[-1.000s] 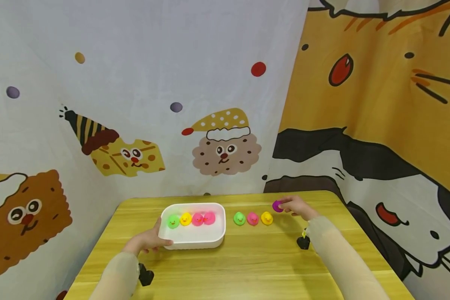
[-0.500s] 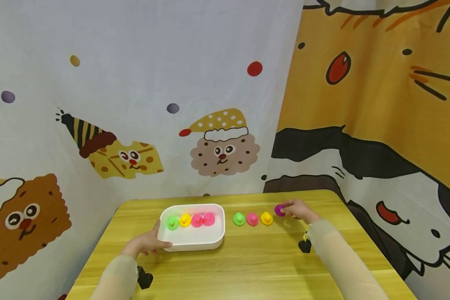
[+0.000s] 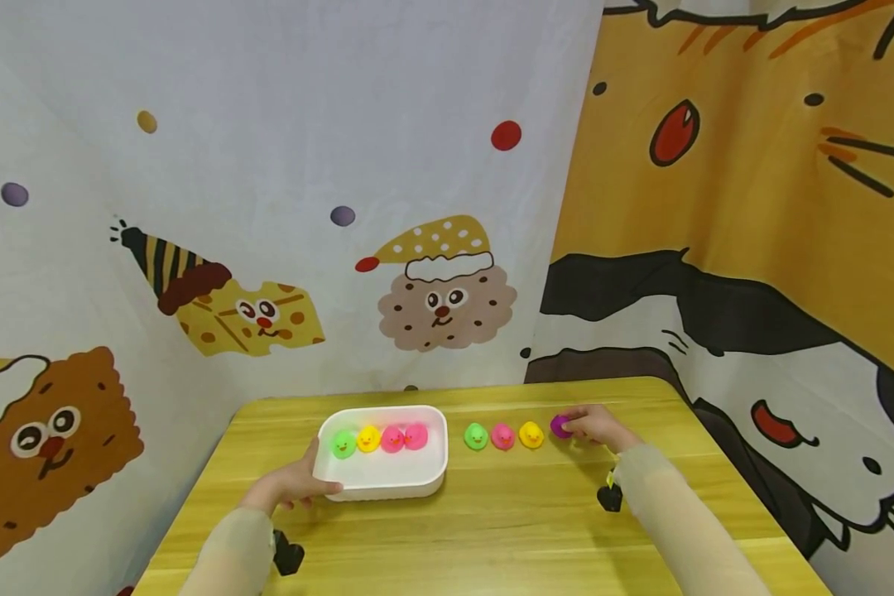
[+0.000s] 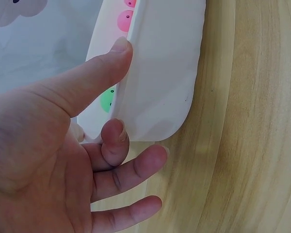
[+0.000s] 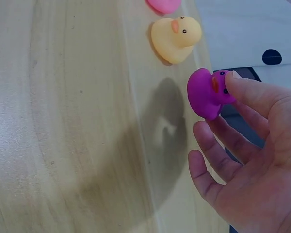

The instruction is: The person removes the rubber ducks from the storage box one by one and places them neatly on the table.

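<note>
My right hand [image 3: 596, 424] pinches a purple rubber duck [image 5: 203, 94] between thumb and fingertips, at the right end of a row of ducks. The duck's shadow falls on the tabletop beside it. Left of it in the row sit a yellow duck [image 3: 531, 434], a pink duck [image 3: 502, 436] and a green duck [image 3: 476, 436]. My left hand [image 3: 290, 482] holds the near left corner of a white plastic box [image 4: 160, 73], thumb against the rim and the lower fingers spread loose. Inside the box are a green duck [image 3: 343, 444], a yellow duck [image 3: 368, 439] and two pink ducks [image 3: 392, 439].
Both hands work above a wooden table [image 3: 492, 530]. A printed cloth [image 3: 328, 108] with cartoon figures hangs right behind its far edge and along the sides. Black wrist cameras [image 3: 288, 553] hang below both sleeves.
My right hand has brought the purple duck down and slightly right, level with the row. The left hand keeps its hold on the box, and the other ducks stay put.
</note>
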A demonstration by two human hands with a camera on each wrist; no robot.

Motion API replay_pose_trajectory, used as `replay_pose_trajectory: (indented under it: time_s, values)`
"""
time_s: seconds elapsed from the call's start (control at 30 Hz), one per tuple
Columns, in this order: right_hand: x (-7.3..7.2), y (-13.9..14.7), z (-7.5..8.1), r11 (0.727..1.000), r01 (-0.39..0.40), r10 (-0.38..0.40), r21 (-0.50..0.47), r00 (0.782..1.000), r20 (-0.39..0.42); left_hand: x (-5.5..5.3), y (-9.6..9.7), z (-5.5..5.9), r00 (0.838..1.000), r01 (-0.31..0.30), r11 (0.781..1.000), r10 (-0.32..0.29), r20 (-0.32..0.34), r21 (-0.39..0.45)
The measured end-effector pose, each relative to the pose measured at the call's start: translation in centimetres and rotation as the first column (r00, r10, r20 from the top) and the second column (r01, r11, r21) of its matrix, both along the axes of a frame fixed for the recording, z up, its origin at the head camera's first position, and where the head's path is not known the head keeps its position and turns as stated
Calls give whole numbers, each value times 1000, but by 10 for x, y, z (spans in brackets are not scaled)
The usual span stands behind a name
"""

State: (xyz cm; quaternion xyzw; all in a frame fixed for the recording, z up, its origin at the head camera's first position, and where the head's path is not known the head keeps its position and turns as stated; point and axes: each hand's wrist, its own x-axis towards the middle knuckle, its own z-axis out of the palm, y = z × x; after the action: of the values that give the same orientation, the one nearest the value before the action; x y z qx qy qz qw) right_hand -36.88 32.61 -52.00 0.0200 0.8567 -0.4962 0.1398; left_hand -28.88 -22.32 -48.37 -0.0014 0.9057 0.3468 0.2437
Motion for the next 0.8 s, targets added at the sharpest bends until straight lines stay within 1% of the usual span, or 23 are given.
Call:
replay_pose_trajectory:
  time_s: [0.13, 0.23, 0.37, 0.6, 0.8]
  values:
    - [-1, 1, -7, 1000, 14, -14, -12, 1000, -6, 0, 0, 0, 1000, -5, 1000, 5, 0, 3]
    - [-1, 0, -10, 1000, 19, -19, -8, 1000, -15, 0, 0, -1, 1000, -7, 1000, 7, 0, 2]
    - [1, -3, -11, 1000, 14, -14, -6, 1000, -24, -2, -1, -3, 1000, -1, 1000, 1, 0, 0]
    - [3, -5, -11, 999, 22, -23, -35, 1000, -19, -4, -2, -7, 1000, -7, 1000, 7, 3, -6]
    - [5, -5, -13, 999, 31, -32, -38, 999, -21, -4, -2, -7, 1000, -9, 1000, 9, 5, -4]
